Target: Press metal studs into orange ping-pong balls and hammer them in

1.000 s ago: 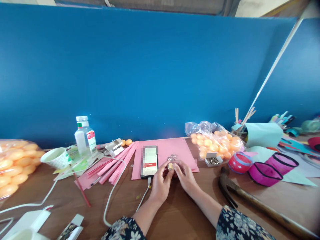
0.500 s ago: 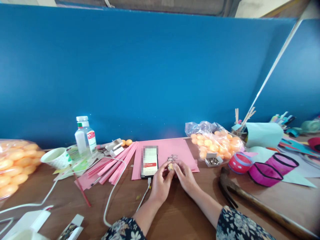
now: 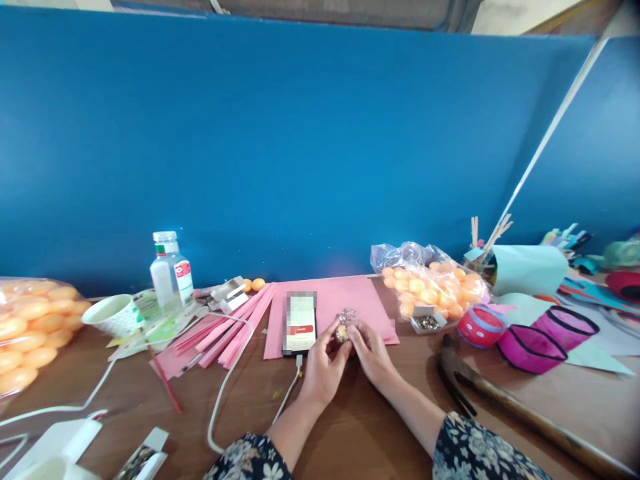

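My left hand (image 3: 325, 360) is closed round a small orange ball (image 3: 342, 333) that looks like a ping-pong ball, with shiny bits round its edge. From the other side my right hand (image 3: 369, 352) is closed, its thumb and fingertips against the ball. Whether a small piece is pinched between the right fingertips is hidden. Just beyond the fingers, a small heap of shiny metal thumbtacks (image 3: 346, 314) lies on a pink sheet (image 3: 330, 293). A phone (image 3: 300, 323) with a cable plugged in lies left of the hands.
At the right are a bag of orange balls (image 3: 430, 287), an open box of tacks (image 3: 427, 323), a hammer (image 3: 520, 393) and pink-magenta rings (image 3: 533, 350). Leftward lie pink strips (image 3: 240, 333), a white cable (image 3: 225, 380), a bottle (image 3: 171, 273), a paper cup (image 3: 114, 317) and another ball bag (image 3: 35, 327).
The ball has turned slightly between my fingers and shows a little more of its surface. Both hands stay in nearly the same place.
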Action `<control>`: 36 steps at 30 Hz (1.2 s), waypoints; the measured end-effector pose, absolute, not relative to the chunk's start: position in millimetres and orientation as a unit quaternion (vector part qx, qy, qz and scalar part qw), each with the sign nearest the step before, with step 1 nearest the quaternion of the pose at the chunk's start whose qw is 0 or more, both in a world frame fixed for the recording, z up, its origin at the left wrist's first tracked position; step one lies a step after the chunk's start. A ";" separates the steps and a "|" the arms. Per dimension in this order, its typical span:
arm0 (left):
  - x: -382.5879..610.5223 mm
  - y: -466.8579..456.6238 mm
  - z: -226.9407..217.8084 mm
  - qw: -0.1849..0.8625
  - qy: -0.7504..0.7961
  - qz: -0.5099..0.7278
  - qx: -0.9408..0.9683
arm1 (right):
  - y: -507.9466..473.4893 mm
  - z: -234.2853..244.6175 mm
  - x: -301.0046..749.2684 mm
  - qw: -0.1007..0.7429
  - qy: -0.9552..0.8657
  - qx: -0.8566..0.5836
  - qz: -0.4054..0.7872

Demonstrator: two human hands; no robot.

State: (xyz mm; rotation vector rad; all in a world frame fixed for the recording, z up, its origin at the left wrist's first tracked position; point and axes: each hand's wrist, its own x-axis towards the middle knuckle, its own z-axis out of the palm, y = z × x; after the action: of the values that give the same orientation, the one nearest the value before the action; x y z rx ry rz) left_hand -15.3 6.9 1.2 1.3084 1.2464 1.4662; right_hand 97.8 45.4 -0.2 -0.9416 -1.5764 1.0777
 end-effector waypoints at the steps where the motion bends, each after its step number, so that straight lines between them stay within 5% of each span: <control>1: -15.4 7.1 0.3 0.396 0.490 0.579 0.518 | 45.6 -0.1 97.7 0.485 -0.648 -0.386 0.442; 36: -15.3 5.9 1.5 0.397 0.496 0.577 0.513 | 44.8 0.3 96.7 0.487 -0.647 -0.386 0.442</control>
State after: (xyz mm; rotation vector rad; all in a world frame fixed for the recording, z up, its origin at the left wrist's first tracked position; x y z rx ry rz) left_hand -15.3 5.9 1.5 1.2994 1.2566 1.4610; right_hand 96.7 44.8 0.3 -0.9393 -1.5746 1.0747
